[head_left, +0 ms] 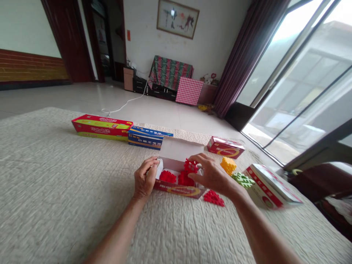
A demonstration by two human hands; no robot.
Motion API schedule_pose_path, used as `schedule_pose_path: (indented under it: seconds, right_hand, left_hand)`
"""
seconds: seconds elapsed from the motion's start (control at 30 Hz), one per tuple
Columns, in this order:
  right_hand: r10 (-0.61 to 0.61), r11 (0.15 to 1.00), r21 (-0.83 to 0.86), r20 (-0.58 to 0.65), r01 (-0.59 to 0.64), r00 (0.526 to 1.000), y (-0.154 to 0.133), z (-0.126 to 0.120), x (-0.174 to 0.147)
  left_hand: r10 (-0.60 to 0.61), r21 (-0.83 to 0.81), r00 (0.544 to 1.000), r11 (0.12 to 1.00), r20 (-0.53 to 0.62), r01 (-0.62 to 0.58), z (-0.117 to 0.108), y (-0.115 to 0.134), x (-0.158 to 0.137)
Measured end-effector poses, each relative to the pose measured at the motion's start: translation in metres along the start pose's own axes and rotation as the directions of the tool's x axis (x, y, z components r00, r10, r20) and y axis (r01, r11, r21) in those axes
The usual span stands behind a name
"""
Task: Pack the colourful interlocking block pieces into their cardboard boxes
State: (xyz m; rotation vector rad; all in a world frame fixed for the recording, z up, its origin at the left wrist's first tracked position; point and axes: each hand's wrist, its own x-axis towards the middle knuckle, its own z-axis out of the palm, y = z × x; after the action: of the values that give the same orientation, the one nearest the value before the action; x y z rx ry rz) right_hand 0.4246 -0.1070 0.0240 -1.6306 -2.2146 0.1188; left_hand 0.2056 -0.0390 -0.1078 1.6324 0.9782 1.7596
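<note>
In front of me an open red cardboard box stands with its white lid folded up at the back. My left hand is closed round the box's left end, by a white side flap. Between the fingers of my right hand is a red interlocking plastic block, held at the box's right side. More red plastic pieces lie inside the box. Just outside its right front corner, a red plastic piece rests on the quilted cover.
A red-and-yellow box and a blue box stand behind to the left. Back right is another red box. A yellow block, green pieces and a white-and-red carton sit to the right on the quilted cover.
</note>
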Motion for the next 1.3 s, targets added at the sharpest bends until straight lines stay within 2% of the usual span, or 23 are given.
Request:
schedule_pose_path:
  seconds: [0.13,0.33,0.5,0.7,0.87,0.93,1.0,1.13,1.3]
  right_hand:
    - [0.037,0.998,-0.056,0.088,-0.032,0.995,-0.005,0.006,-0.002]
    - [0.076,0.991,-0.120,0.107,-0.063,0.991,-0.005,0.009,-0.004]
    - [0.061,0.990,-0.134,0.120,-0.045,0.991,-0.003,0.010,-0.005]
    - [0.040,0.996,-0.086,0.083,-0.033,0.996,0.001,0.007,-0.009]
    - [0.061,0.996,-0.063,-0.044,-0.064,0.997,0.017,-0.007,-0.013]
    - [0.068,0.995,-0.067,-0.054,-0.072,0.996,0.020,-0.011,-0.013]
    - [0.051,0.995,-0.080,-0.002,-0.051,0.999,0.018,-0.011,-0.011]
    - [0.018,0.984,-0.178,0.190,0.017,0.982,0.006,0.000,-0.001]
    - [0.007,0.933,-0.348,0.276,0.093,0.961,0.003,0.012,0.010]
  left_hand:
    - [-0.001,-0.006,1.000,1.000,0.001,0.001,0.000,0.000,0.000]
    - [0.001,-0.006,1.000,1.000,-0.002,-0.001,0.000,0.000,0.001]
    - [0.003,-0.003,1.000,1.000,-0.003,-0.003,-0.001,0.001,0.000]
    - [-0.005,-0.020,1.000,1.000,-0.003,0.005,0.000,0.000,0.000]
    - [-0.011,-0.026,1.000,1.000,-0.001,0.010,0.000,-0.001,0.000]
    - [-0.015,-0.025,1.000,1.000,0.001,0.015,0.000,-0.001,0.000]
    - [-0.017,-0.021,1.000,1.000,0.001,0.017,0.000,0.000,0.000]
    - [-0.012,-0.011,1.000,1.000,-0.003,0.012,0.000,0.001,0.000]
    - [-0.013,-0.012,1.000,1.000,0.000,0.013,0.000,0.000,0.000]
